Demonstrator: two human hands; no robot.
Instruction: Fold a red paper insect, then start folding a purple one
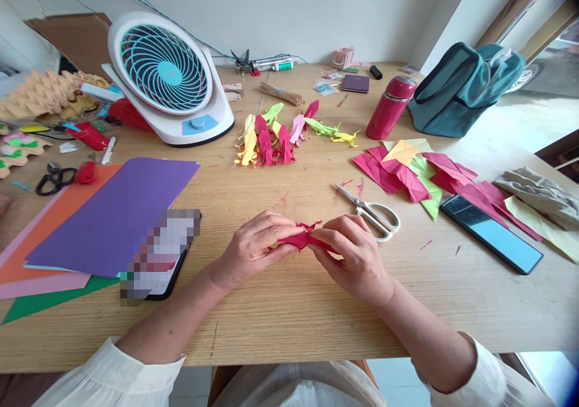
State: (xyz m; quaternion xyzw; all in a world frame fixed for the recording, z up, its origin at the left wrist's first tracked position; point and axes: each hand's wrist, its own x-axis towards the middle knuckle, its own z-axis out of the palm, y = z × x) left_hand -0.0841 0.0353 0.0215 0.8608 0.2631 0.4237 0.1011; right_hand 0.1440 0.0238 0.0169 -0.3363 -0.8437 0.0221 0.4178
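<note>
Both my hands pinch a small folded piece of red paper (302, 239) just above the wooden table (289, 316). My left hand (253, 247) grips its left end with fingers pressed together. My right hand (355, 256) holds the right end the same way. Red points of the paper stick up between my fingers. White-handled scissors (373, 213) lie just beyond my right hand.
A cluster of finished folded paper figures (271, 138) lies mid-table before a white desk fan (167, 78). Large coloured sheets (113, 214) and a phone (156, 262) sit left. Folded paper squares (407, 169), another phone (491, 232), a red flask (389, 107) and a teal bag (461, 87) are right.
</note>
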